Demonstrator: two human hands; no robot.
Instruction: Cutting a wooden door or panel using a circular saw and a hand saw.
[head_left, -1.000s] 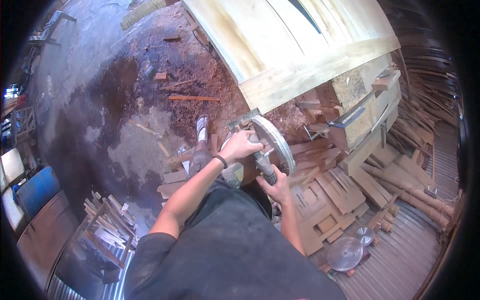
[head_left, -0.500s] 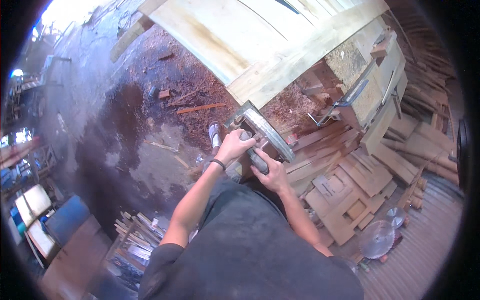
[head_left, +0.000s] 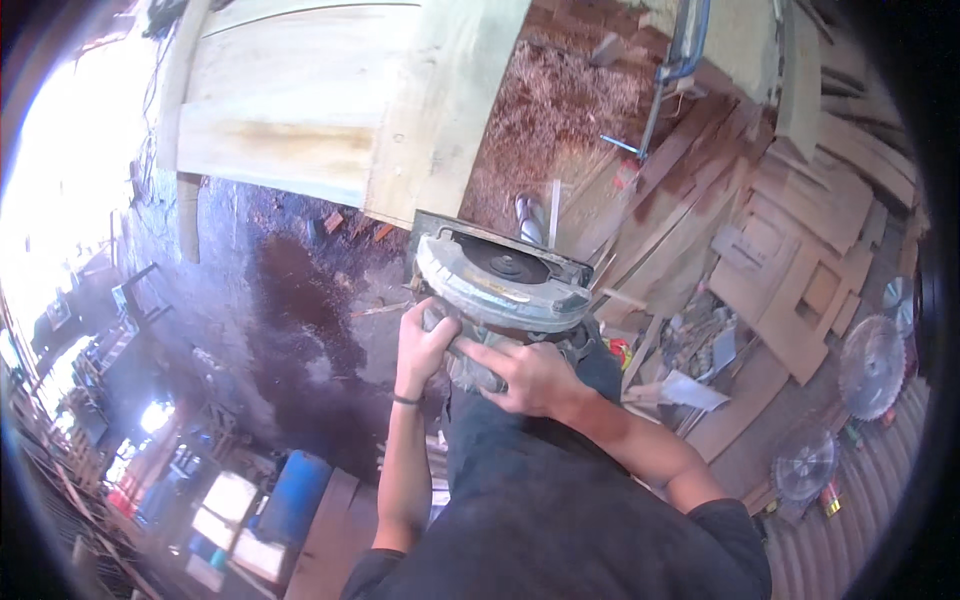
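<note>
A handheld circular saw [head_left: 505, 300] is gripped in both my hands, its grey, worn blade guard uppermost and the round blade hub showing. My left hand [head_left: 425, 345] is closed on the front part of its grey handle. Behind it, my right hand [head_left: 530, 378] wraps the rear of the handle; whether a finger is on a trigger is hidden. The saw's flat base plate stands steeply tilted at the near corner of a large pale wooden panel [head_left: 290, 140]. Base and panel look very close; I cannot tell whether they touch.
A blue clamp [head_left: 680, 60] hangs at the upper right, above reddish sawdust [head_left: 545, 110]. Wooden boards and offcuts [head_left: 790, 270] lie to the right, with loose saw blades [head_left: 873, 367] near corrugated sheeting. A blue barrel [head_left: 295, 497] stands at lower left.
My view has swung round, so the panel now lies farther left. The saw has rolled over, showing its guard and hub more fully. Both hands have kept their hold on it.
</note>
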